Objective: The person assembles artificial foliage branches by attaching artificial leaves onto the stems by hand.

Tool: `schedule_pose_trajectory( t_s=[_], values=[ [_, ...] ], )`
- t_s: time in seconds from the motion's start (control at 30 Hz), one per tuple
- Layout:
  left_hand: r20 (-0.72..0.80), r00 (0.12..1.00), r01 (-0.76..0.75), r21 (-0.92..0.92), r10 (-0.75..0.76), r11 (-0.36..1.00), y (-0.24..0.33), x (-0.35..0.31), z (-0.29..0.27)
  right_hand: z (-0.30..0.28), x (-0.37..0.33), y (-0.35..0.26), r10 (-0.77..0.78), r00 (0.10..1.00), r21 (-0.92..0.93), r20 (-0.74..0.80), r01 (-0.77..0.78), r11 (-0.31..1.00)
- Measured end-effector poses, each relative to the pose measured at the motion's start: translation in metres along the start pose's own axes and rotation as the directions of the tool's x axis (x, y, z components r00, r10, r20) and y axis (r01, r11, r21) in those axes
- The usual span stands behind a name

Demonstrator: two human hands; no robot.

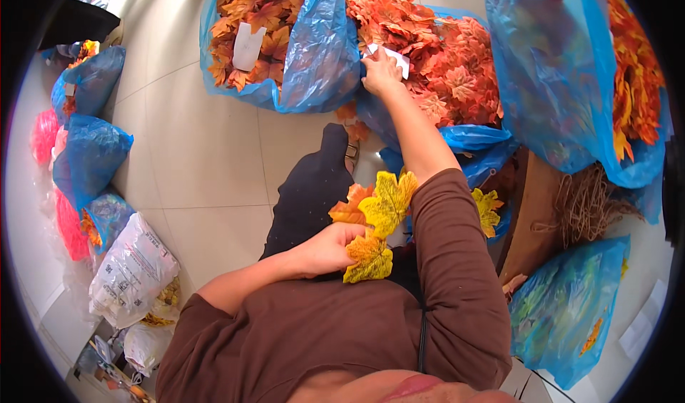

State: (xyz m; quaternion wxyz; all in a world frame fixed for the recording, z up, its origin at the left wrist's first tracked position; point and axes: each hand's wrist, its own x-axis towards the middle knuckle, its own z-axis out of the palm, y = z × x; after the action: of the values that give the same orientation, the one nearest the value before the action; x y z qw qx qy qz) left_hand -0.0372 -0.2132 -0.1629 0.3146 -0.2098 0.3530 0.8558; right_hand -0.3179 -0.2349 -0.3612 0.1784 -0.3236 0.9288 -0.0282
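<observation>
My left hand (330, 249) is closed on a small bunch of artificial maple leaves (386, 204), yellow with orange, held in front of my body. A lower yellow-orange leaf (369, 259) hangs beside its fingers. My right arm stretches far forward, and my right hand (383, 73) has its fingers bent on a white paper slip (397, 60). That slip lies on red-orange artificial leaves (457, 67) in an opened blue plastic bag (467, 137). The hand partly covers the slip, so its fingertips show only in part.
Left of it stands another blue bag (321, 46) of orange leaves with a white slip (247, 47). A tall blue bag (553, 67) is at the right, near brown twine (589, 204) and a cardboard piece (531, 214). Blue bags (91, 153) and a white sack (133, 271) line the left.
</observation>
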Motion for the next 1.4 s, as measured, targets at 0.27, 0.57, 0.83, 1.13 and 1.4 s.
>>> schedule_pose_trajectory(
  t_s=[0.27,0.57,0.83,1.13,1.4],
  values=[
    [0.089,0.996,0.037,-0.04,-0.033,0.999,-0.004,0.01,-0.014,0.031,-0.045,0.052,0.048,0.959,0.246,-0.28,0.023,0.969],
    [0.089,0.996,0.012,0.028,-0.014,1.0,-0.007,0.005,-0.01,0.037,-0.097,0.101,0.222,0.853,0.364,-0.473,-0.041,0.931],
    [0.011,0.998,-0.054,-0.027,0.054,0.998,-0.023,0.006,-0.012,0.021,-0.107,0.098,0.374,0.878,0.42,-0.299,-0.231,0.878],
    [0.066,0.994,-0.101,0.218,0.089,0.971,-0.023,0.003,-0.021,-0.054,-0.051,-0.004,0.059,0.929,0.695,-0.365,0.23,0.681],
    [-0.025,0.958,-0.284,0.032,0.285,0.958,-0.023,0.009,-0.028,-0.061,0.034,-0.159,-0.34,0.895,0.557,-0.289,0.446,0.7]
  ],
)
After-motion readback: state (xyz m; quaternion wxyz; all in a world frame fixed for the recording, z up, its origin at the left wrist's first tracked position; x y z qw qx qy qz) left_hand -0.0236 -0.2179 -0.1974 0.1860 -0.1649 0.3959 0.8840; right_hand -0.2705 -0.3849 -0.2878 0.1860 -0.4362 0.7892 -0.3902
